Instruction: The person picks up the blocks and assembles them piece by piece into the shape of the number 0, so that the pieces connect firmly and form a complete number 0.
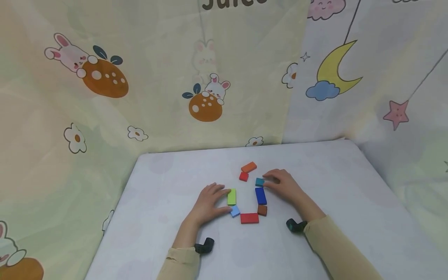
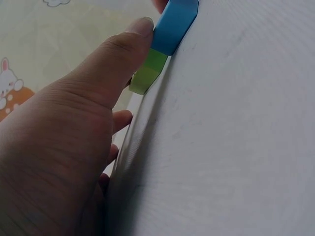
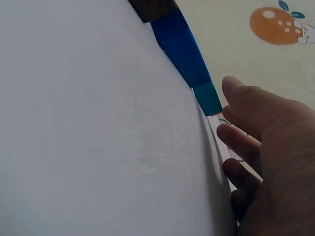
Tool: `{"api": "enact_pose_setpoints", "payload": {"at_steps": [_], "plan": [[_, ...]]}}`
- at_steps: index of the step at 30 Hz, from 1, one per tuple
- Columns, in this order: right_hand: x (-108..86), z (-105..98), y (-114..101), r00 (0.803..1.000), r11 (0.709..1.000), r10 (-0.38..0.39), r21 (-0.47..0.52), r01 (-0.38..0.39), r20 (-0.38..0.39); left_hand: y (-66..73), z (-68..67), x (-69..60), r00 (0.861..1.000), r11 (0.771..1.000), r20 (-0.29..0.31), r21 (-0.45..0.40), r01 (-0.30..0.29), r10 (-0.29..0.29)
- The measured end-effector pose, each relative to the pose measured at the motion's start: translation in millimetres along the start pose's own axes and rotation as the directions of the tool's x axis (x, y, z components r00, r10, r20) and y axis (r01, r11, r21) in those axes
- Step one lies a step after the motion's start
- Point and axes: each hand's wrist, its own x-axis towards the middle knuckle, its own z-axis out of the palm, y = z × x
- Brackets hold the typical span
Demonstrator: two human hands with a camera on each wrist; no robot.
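Blocks lie on the white table in a loose ring with gaps. My left hand (image 1: pixel 206 204) is at its left side, index fingertip at the far end of the lime green block (image 1: pixel 231 197) and thumb against the light blue block (image 1: pixel 235 211). In the left wrist view that thumb (image 2: pixel 140 29) lies along the edge where the two meet. My right hand (image 1: pixel 284 186) is spread beside the teal block (image 1: pixel 259 182); whether its thumb touches the block I cannot tell. The teal block adjoins a dark blue block (image 1: pixel 260 196), followed by a brown block (image 1: pixel 262 210).
A long red block (image 1: pixel 249 218) forms the near side of the ring. Toward the back sit a small red block (image 1: pixel 244 177) and an orange block (image 1: pixel 249 167). A printed cloth (image 1: pixel 157 97) hangs behind the table (image 1: pixel 168 167). Dark wrist cameras (image 1: pixel 205 246) are on both wrists.
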Motion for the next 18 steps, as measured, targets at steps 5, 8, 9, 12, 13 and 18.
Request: {"api": "enact_pose_setpoints", "payload": {"at_steps": [5,8,9,12,13,18], "plan": [[6.7,-1.5,0.8,0.999,0.998,-0.033,-0.052,0.034,0.017,-0.4,-0.4,1.4,1.0,1.0,0.001,-0.006,-0.004,0.004],[8.0,-2.8,-1.1,0.999,0.997,-0.049,-0.058,0.05,0.017,-0.5,-1.7,2.5,1.0,1.0,-0.003,-0.005,-0.008,0.008],[8.4,-3.0,-1.6,0.999,0.997,-0.052,-0.061,0.053,0.018,-0.6,-2.1,2.7,1.0,1.0,-0.005,-0.007,-0.008,0.008],[9.2,-2.6,-2.3,0.999,0.997,-0.047,-0.065,0.049,0.024,-0.1,-2.8,1.9,1.0,1.0,0.001,-0.011,-0.002,0.002],[9.5,-2.3,-2.3,0.999,0.997,-0.047,-0.067,0.049,0.027,0.3,-2.9,1.5,1.0,1.0,0.005,-0.016,0.003,-0.002],[11.8,-2.1,-0.5,0.998,0.997,-0.049,-0.055,0.052,0.047,1.5,-2.6,0.2,1.0,0.999,0.012,-0.033,0.012,-0.012]]}}
